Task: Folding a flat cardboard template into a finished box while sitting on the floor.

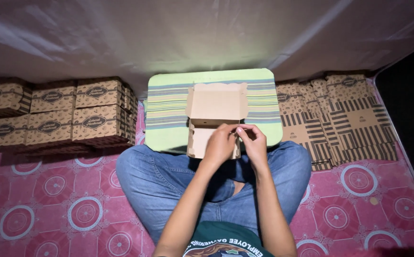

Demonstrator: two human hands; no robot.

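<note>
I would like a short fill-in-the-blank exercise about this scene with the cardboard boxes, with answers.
1. Both hands, left hand and right hand, work on a half-folded ____ box.
2. The box rests on a small striped ____.
3. The finished boxes are stacked on the person's ____ side.
4. The flat unfolded sheets lie on the person's ____ side.

Answers: cardboard; table; left; right

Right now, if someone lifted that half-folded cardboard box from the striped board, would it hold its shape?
Probably not fully. The cardboard box looks like thin card with its lid flap open, so it would likely flex. It seems light for its size, being empty inside. Both hands rest at its front wall; that edge may spring open once released. On the striped board it should slide rather than roll.
</note>
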